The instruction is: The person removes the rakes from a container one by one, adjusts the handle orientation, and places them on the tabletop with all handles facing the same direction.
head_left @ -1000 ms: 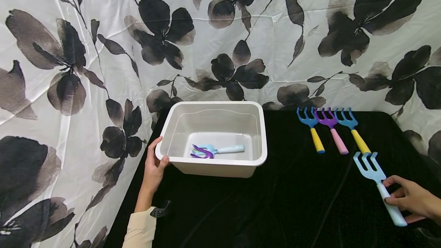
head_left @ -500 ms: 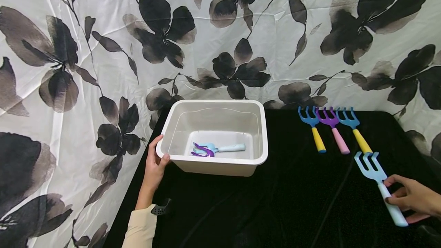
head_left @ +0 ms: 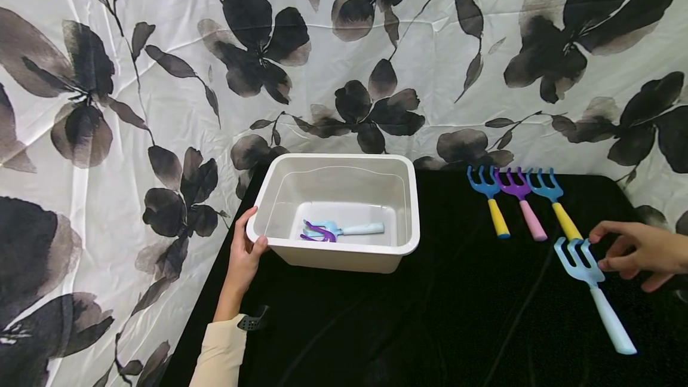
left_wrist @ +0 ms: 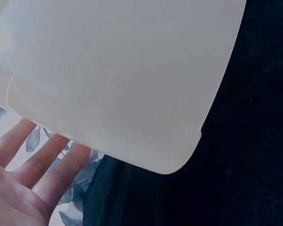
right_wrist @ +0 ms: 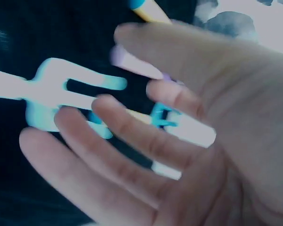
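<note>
At the left end of the white plastic tub (head_left: 328,250), my left hand (head_left: 242,261) grips the rim, thumb at the front corner and fingers along the side. In the left wrist view, straight fingers (left_wrist: 56,165) lie against the tub wall. Inside the tub are a light blue garden hand fork (head_left: 362,229) and a purple fork head (head_left: 328,235). My right hand (head_left: 639,249), fingers loosely bent, hovers by the tines of another light blue hand fork (head_left: 607,318) lying on the black cloth. The right wrist view shows nothing held by the spread fingers (right_wrist: 127,127).
Behind that fork, three more hand forks lie in a row: a blue one with a yellow handle (head_left: 498,218), a purple one with a pink handle (head_left: 532,220) and another blue-and-yellow one (head_left: 566,220). A floral curtain (head_left: 322,76) hangs behind the black-covered table (head_left: 457,315).
My right hand has let go of the light blue fork's handle and moved up and away toward its tines. The fork stays where it lay. My left hand keeps its grip on the tub.
</note>
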### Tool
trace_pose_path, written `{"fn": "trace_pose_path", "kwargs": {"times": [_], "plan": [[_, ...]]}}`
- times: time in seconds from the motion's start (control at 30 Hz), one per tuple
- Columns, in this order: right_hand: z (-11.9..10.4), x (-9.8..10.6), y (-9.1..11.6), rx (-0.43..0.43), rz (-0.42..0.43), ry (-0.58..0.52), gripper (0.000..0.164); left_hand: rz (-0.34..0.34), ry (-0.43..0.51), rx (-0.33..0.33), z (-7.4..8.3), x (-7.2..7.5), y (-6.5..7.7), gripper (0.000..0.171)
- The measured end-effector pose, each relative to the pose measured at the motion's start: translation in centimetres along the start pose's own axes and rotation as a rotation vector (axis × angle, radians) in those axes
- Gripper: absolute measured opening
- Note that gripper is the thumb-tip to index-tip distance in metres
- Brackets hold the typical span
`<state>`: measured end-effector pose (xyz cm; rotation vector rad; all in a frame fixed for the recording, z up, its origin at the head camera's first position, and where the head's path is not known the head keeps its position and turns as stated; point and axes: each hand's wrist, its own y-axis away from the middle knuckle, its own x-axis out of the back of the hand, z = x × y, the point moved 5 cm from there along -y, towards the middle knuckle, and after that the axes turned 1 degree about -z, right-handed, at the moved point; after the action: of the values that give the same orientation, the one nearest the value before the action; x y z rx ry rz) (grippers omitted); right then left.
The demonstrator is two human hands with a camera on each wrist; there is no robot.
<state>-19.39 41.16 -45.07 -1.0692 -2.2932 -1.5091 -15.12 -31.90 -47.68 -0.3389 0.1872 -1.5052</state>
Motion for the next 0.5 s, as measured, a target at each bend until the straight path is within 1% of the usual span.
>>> {"fn": "trace_pose_path", "kwargs": {"times": [0.07, 0.13, 0.17, 0.23, 0.3, 0.37, 0.5], "plan": [[-2.3, 1.6, 0.3, 0.047, -0.004, 0.055, 0.074, -0.005, 0.011, -0.007, 0.0, 0.0, 0.0, 0.067], [-4.7, 3.1, 0.6, 0.099, 0.012, 0.120, 0.075, -0.012, 0.023, -0.017, 0.0, 0.0, -0.1, 0.067], [-6.0, 3.8, 0.8, 0.129, 0.029, 0.159, 0.075, -0.015, 0.032, -0.021, 0.0, 0.0, -0.1, 0.066], [-8.7, 4.9, 1.1, 0.188, 0.093, 0.240, 0.071, -0.018, 0.039, -0.025, 0.0, 0.0, -0.1, 0.066], [-11.5, 5.8, 1.4, 0.245, 0.157, 0.302, 0.068, -0.020, 0.038, -0.029, -0.1, 0.0, 0.0, 0.066], [-14.4, 6.4, 1.7, 0.306, 0.193, 0.340, 0.064, -0.020, 0.041, -0.030, -0.2, 0.0, 0.0, 0.067], [-20.0, 7.0, 2.1, 0.439, 0.189, 0.362, 0.062, -0.017, 0.044, -0.034, -0.3, 0.0, 0.0, 0.067]]}}
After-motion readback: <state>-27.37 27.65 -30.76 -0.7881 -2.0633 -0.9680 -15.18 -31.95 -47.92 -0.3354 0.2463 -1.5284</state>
